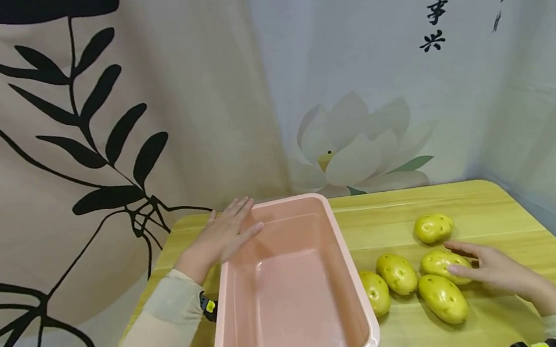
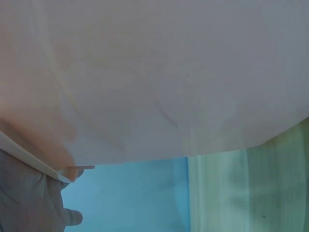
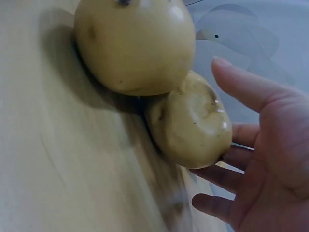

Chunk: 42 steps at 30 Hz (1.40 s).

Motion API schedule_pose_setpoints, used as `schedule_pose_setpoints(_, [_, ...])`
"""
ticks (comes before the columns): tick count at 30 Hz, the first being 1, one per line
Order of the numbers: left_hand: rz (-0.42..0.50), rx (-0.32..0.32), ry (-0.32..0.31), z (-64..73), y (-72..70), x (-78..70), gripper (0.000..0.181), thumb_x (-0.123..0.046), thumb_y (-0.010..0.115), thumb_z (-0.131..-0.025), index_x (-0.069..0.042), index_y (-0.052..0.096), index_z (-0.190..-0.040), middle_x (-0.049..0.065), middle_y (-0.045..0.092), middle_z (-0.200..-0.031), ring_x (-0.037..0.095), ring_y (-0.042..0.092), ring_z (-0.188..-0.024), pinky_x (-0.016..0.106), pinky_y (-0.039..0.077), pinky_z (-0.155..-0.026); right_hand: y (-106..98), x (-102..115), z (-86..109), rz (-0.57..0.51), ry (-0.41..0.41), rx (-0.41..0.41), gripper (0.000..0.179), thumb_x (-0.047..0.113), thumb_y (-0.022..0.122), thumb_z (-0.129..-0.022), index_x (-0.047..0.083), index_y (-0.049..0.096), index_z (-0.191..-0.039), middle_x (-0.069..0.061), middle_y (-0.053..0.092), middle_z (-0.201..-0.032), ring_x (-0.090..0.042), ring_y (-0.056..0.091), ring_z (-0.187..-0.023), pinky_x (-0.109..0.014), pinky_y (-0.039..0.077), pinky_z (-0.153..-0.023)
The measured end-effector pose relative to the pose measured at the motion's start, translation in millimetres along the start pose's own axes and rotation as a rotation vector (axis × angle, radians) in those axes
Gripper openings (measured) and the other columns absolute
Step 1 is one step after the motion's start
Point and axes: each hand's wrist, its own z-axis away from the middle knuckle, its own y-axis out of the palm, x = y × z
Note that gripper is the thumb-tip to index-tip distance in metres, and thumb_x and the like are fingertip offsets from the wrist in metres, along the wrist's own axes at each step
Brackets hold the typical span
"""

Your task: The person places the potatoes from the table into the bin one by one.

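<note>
My left hand (image 1: 226, 235) rests on the far left rim of a pink plastic basin (image 1: 355, 278), its fingers straight and the thumb over the inside. In the left wrist view the basin's outer wall (image 2: 169, 87) takes up most of the picture, with part of the hand (image 2: 29, 198) at lower left. My right hand (image 1: 496, 269) is at a yellow potato (image 1: 442, 262) on the table. In the right wrist view, its fingers reach behind that potato (image 3: 193, 125), while the thumb stands apart from it. A nearer potato (image 3: 135, 43) partly covers it.
Around the right hand lie other potatoes: one behind (image 1: 433, 228), one in front (image 1: 442, 298), one to the left (image 1: 396, 274) and one against the basin (image 1: 376, 293). All rest on a wooden table (image 1: 379, 214). A printed curtain (image 1: 218, 89) hangs beyond its far edge.
</note>
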Motion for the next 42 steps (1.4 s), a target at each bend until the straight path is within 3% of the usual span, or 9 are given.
schedule_pose_setpoints(2, [0.004,-0.006,0.003,0.8,-0.1,0.4,0.083,-0.073,0.017,-0.092,-0.020,0.010,-0.156,0.002,0.005,-0.161,0.025,0.002,-0.147,0.064,0.001,-0.111,1,0,-0.5,-0.007,0.006,0.011,0.059,0.029,0.062,-0.095,-0.005,0.044,-0.140,-0.024,0.051,-0.135,-0.013,0.052,-0.117,-0.019,0.046,-0.084])
schedule_pose_setpoints(6, [-0.003,-0.015,0.010,0.8,-0.6,0.8,0.083,-0.072,0.017,-0.093,-0.019,0.010,-0.156,0.002,0.006,-0.161,0.025,0.003,-0.147,0.064,0.002,-0.111,3,1,-0.6,-0.040,0.029,0.029,0.063,0.030,0.063,-0.094,-0.005,0.041,-0.142,-0.026,0.051,-0.134,0.003,0.050,-0.108,-0.017,0.046,-0.081])
schedule_pose_setpoints(12, [0.005,-0.018,0.008,1.7,-1.2,2.0,0.082,-0.071,0.018,-0.093,-0.019,0.011,-0.156,0.003,0.007,-0.161,0.025,0.003,-0.147,0.064,0.002,-0.111,4,1,0.0,-0.048,0.051,0.044,0.064,0.032,0.062,-0.095,-0.004,0.040,-0.143,-0.024,0.053,-0.132,-0.003,0.053,-0.107,-0.019,0.047,-0.081])
schedule_pose_setpoints(19, [0.008,-0.019,0.014,2.1,-1.9,1.9,0.080,-0.069,0.020,-0.095,-0.020,0.010,-0.156,0.003,0.007,-0.161,0.026,0.003,-0.147,0.064,0.002,-0.111,5,-3,5.1,-0.105,0.071,0.065,0.067,0.030,0.064,-0.094,-0.002,0.035,-0.146,-0.024,0.051,-0.133,0.000,0.052,-0.107,-0.019,0.047,-0.080])
schedule_pose_setpoints(34, [0.004,-0.023,0.011,2.9,0.6,3.9,0.082,-0.071,0.018,-0.093,-0.018,0.012,-0.156,0.003,0.008,-0.161,0.026,0.003,-0.147,0.064,0.005,-0.111,6,-8,11.6,0.013,0.063,-0.019,0.072,0.035,0.072,-0.087,0.003,0.042,-0.144,-0.020,0.056,-0.130,-0.004,0.052,-0.109,-0.018,0.045,-0.080])
schedule_pose_setpoints(42, [0.023,-0.024,0.016,2.4,1.8,3.8,0.082,-0.071,0.019,-0.094,-0.018,0.013,-0.156,0.003,0.008,-0.161,0.025,0.002,-0.147,0.063,0.004,-0.112,6,-4,14.8,0.017,0.080,-0.063,0.074,0.036,0.076,-0.083,0.006,0.044,-0.143,-0.020,0.057,-0.128,-0.004,0.053,-0.107,-0.019,0.045,-0.080])
